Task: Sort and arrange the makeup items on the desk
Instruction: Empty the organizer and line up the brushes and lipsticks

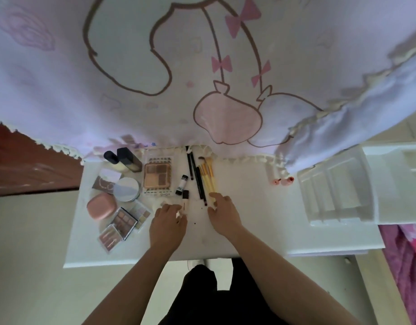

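On your white desk (249, 226) the sorting looks approx. half done, maybe more. The white organizer tray (338, 191) at the right edge holds no makeup that I can see, so filling it is perhaps left to do.

Biggest items first:
- The palettes, incl. the beige one (157, 175) and the overlapping pile (123, 220), are grouped at left but lie crooked.
- The pink compact (100, 205), round powder (127, 189) and dark bottles (129, 159) sit close beside them.
- The yellow brushes (208, 174) and dark pencils (197, 179) lie parallel at centre, quite tidy.
- The white tube (181, 184) and slim stick (185, 199) are btw. palette and pencils.
- Two tiny pink items (284, 181) are well apart at right, not sorted yet.

Your right hand (222, 212) is relaxed, its fingertips at the brush handles. Your left hand (169, 219) covers a small white piece; I cannot tell if it grips it.
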Demonstrator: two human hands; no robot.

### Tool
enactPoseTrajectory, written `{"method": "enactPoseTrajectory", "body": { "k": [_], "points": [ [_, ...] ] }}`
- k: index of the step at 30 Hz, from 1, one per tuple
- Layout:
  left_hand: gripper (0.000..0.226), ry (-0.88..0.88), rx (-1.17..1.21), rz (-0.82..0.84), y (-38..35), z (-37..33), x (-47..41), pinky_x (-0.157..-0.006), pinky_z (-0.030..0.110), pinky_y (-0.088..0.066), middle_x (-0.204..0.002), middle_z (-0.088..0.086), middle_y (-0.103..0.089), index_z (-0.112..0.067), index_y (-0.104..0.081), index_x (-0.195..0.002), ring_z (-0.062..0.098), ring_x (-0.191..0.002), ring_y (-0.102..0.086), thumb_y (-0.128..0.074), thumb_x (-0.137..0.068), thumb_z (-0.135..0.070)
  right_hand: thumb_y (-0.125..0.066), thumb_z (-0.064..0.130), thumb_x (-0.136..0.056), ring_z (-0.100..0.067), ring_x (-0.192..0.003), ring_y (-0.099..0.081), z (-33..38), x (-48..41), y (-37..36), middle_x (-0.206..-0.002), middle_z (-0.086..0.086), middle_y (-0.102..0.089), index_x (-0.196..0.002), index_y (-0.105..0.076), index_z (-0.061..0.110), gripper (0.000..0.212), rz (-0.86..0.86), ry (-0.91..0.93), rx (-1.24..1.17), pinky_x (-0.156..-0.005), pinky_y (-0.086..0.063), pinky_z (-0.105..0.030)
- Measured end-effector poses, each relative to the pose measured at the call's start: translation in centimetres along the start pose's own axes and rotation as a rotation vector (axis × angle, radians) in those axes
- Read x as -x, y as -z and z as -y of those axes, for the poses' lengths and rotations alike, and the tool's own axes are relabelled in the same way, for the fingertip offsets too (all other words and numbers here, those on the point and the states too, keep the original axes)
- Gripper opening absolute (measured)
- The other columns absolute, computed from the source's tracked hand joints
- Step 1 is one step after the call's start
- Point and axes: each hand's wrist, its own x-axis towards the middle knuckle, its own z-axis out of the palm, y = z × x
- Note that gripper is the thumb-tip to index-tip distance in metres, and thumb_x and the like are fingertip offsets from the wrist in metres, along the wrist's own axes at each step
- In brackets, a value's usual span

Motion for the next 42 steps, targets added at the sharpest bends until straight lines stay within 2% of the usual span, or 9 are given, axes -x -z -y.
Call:
{"method": "enactPoseTrajectory", "body": {
  "k": [5, 11, 14, 18, 22, 27, 32, 37, 42],
  "points": [
    [0.041, 0.111, -0.148, 0.029, -0.5, -1.2, -0.8, -0.081, 0.037, -0.05, -0.11, 0.005, -0.058, -0.021, -0.067, -0.113, 0.025, -0.107, -0.054, -0.057, -0.088, -0.053, -0.04, 0.012, -0.101, -0.023, -0.12, -0.054, -0.8, 1.2, -0.5, -0.141, -0.004, -0.045, -0.153, -0.031, 0.025, 0.054, 0.088, 0.003, -0.002, -0.102, -0.046, -0.036],
    [0.03, 0.124, -0.024, 0.104, -0.6, -2.2, -1.6, -0.083, 0.038, -0.05, -0.119, 0.004, -0.05, -0.025, -0.065, -0.123, 0.024, -0.114, -0.049, -0.055, -0.095, -0.03, -0.042, 0.026, -0.104, -0.021, -0.123, -0.052, -2.0, 1.9, 1.6, -0.136, -0.003, -0.052, -0.15, -0.035, 0.023, 0.047, 0.073, -0.163, -0.259, -0.104, -0.042, -0.032],
    [0.025, -0.023, 0.198, 0.08, 0.2, -3.0, -1.1, -0.085, 0.034, -0.051, -0.109, -0.003, -0.053, -0.023, -0.069, -0.116, 0.018, -0.1, -0.054, -0.064, -0.092, -0.028, -0.042, 0.047, -0.102, -0.016, -0.097, -0.063, -0.8, 2.1, 2.9, -0.113, -0.001, -0.064, -0.133, -0.052, 0.022, 0.04, 0.041, -0.258, -0.513, -0.084, -0.054, -0.032],
    [0.019, -0.178, 0.383, 0.155, 2.1, -4.6, -0.7, -0.068, 0.012, -0.043, -0.092, -0.018, -0.061, -0.03, -0.07, -0.108, 0.004, -0.074, -0.054, -0.069, -0.09, -0.026, -0.034, 0.061, -0.1, -0.01, -0.06, -0.058, 1.2, 2.7, 4.3, -0.069, 0.001, -0.065, -0.108, -0.065, 0.019, 0.052, 0.053, -0.215, -0.567, -0.059, -0.044, -0.026],
    [0.007, -0.096, 0.574, 0.256, 3.4, -6.3, -0.1, -0.061, 0.026, -0.044, -0.072, -0.011, -0.055, -0.027, -0.064, -0.098, 0.006, -0.06, -0.048, -0.058, -0.097, -0.031, -0.039, 0.037, -0.104, -0.009, -0.054, -0.042, 1.8, 3.3, 5.2, -0.06, 0.004, -0.05, -0.105, -0.073, 0.018, 0.038, 0.023, -0.174, -0.694, -0.053, -0.035, -0.023],
    [0.031, -0.041, 0.551, 0.18, 3.8, -8.6, 0.4, -0.059, 0.038, -0.039, -0.064, 0.0, -0.048, -0.024, -0.047, -0.078, 0.016, -0.057, -0.043, -0.035, -0.104, -0.035, -0.033, 0.015, -0.105, -0.007, -0.055, -0.044, 2.7, 5.2, 5.6, -0.063, 0.005, -0.049, -0.133, -0.053, 0.026, 0.036, -0.04, -0.021, -0.662, -0.054, -0.039, -0.019],
    [0.039, -0.07, 0.426, 0.078, 4.5, -10.3, -0.1, -0.057, 0.037, -0.037, -0.06, 0.001, -0.048, -0.014, -0.047, -0.073, 0.018, -0.056, -0.044, -0.031, -0.105, -0.03, -0.033, 0.015, -0.104, -0.011, -0.06, -0.045, 2.7, 6.3, 5.1, -0.058, 0.011, -0.049, -0.13, -0.052, 0.038, 0.04, -0.161, 0.062, -0.659, -0.061, -0.041, -0.03],
    [0.047, -0.028, 0.433, 0.089, 5.0, -11.8, -0.3, -0.056, 0.035, -0.034, -0.055, -0.002, -0.043, -0.014, -0.042, -0.063, 0.015, -0.052, -0.038, -0.032, -0.105, -0.033, -0.031, 0.013, -0.105, -0.009, -0.051, -0.04, 3.2, 7.6, 5.5, -0.056, 0.006, -0.047, -0.127, -0.05, 0.041, 0.04, -0.351, 0.14, -0.556, -0.052, -0.036, -0.025],
    [0.059, -0.112, 0.439, 0.024, 5.7, -12.7, -0.1, -0.055, 0.037, -0.041, -0.053, -0.002, -0.048, -0.009, -0.049, -0.062, 0.013, -0.049, -0.044, -0.031, -0.102, -0.049, -0.031, 0.009, -0.102, -0.009, -0.055, -0.043, 3.8, 7.5, 5.9, -0.066, -0.003, -0.05, -0.128, -0.057, 0.03, 0.042, -0.324, -0.008, -0.762, -0.052, -0.039, -0.021]
  ]
}}
